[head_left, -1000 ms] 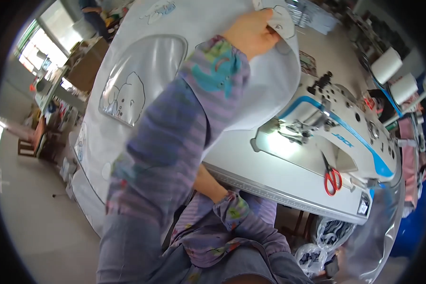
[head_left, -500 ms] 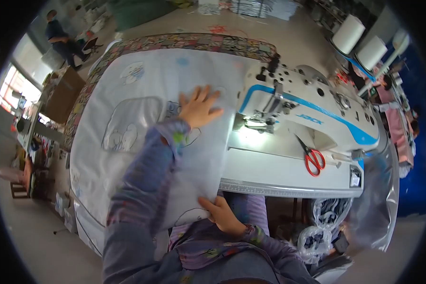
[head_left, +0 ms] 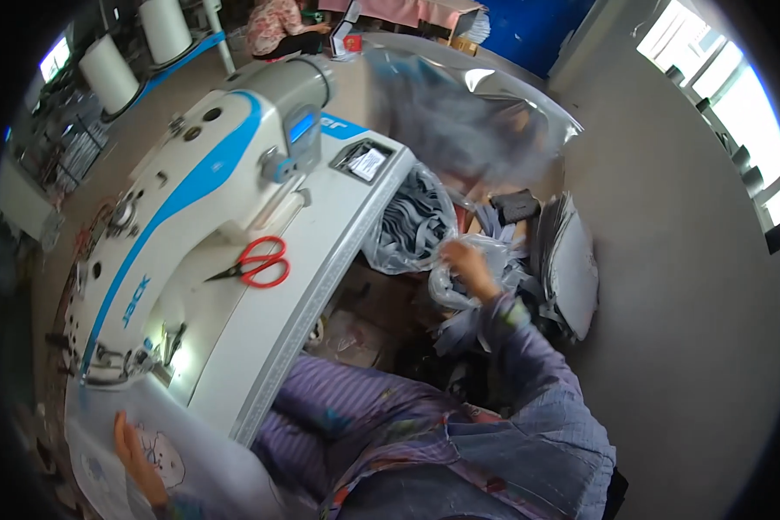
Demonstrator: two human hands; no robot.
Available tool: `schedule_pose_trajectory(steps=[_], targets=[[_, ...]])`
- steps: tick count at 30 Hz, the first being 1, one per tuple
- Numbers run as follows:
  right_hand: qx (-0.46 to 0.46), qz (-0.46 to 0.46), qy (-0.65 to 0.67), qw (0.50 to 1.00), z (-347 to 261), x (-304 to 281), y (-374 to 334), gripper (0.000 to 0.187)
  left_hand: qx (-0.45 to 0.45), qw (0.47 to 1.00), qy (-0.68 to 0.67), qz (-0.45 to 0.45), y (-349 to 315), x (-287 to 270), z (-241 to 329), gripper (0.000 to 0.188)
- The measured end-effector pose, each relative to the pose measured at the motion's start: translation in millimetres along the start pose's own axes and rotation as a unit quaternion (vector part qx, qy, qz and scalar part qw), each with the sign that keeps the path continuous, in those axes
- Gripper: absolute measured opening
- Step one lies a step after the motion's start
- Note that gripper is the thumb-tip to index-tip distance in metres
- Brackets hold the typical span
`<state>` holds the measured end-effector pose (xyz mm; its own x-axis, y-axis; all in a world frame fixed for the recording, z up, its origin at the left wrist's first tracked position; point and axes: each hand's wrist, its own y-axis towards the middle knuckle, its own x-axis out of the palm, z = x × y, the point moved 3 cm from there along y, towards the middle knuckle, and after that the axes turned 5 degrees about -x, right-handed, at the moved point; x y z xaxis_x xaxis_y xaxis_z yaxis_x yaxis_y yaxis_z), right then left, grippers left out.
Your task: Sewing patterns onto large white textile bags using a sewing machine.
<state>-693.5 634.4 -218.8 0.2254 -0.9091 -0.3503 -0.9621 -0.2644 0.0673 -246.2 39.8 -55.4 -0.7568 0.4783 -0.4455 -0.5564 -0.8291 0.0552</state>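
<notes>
My left hand (head_left: 139,459) lies with fingers stretched out on the whitish, see-through sheet (head_left: 221,464) with cartoon animal drawings, at the lower left beside the sewing machine (head_left: 182,182). My right hand (head_left: 470,269) is over a clear plastic bag (head_left: 446,290) low at the right of the machine table. Its fingers are blurred and partly lost against the bag, so I cannot make out whether they grip anything. Next to it, a second clear bag (head_left: 375,238) holds dark grey strips (head_left: 412,217). Red-handled scissors (head_left: 264,262) rest on the white machine table (head_left: 299,282).
Beside the right-hand bag stands a stack of grey flat pieces (head_left: 568,269) with a small black item (head_left: 516,206) near it. A shiny clear plastic sheet (head_left: 468,113) hangs past the table's end. White thread cones (head_left: 165,30) stand at the upper left. Another person (head_left: 277,30) sits farther back.
The view has swung to the right. My right hand has let go of the sheet's near edge and moved right, to the bags. My left hand remains on the sheet.
</notes>
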Motion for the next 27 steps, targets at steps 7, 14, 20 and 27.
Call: schedule_pose_trajectory(steps=[7,14,20,27], targets=[[-0.121,0.359,0.288,0.88,69,-279,155,0.007,-0.048,0.987,0.152,-0.031,-48,15,12,0.042],[-0.012,0.507,0.216,0.834,40,-301,252,0.028,0.018,0.98,0.198,-0.01,-87,19,46,0.04],[0.0,0.62,-0.111,0.776,29,-298,260,0.054,-0.006,0.981,0.192,0.015,-95,28,38,0.04],[0.025,0.643,-0.073,0.762,13,-277,280,0.065,-0.072,0.986,0.138,0.067,-93,-7,-28,0.042]])
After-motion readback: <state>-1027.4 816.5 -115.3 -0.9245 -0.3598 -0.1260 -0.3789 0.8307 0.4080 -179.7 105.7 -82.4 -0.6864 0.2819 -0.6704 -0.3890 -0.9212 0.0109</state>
